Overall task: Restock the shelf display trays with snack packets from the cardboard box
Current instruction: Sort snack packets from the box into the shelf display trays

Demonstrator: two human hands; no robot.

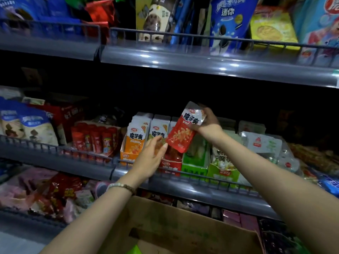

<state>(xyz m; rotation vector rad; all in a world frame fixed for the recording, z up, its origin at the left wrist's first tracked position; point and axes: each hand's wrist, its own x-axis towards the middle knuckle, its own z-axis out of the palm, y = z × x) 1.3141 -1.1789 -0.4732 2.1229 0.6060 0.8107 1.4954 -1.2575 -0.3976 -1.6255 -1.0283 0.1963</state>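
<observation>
My right hand grips a red snack packet by its upper right edge and holds it tilted above the red display tray on the middle shelf. My left hand is open, fingers spread, its fingertips touching the packet's lower left corner. An orange tray with orange-and-white packets stands to the left of the red tray, green trays to the right. The cardboard box sits low in front of me, its flaps open.
A grey wire rail runs along the middle shelf's front edge. Red sausage packs and blue-white bags fill the shelf's left side, clear-wrapped packs the right. The upper shelf overhangs with biscuit packs.
</observation>
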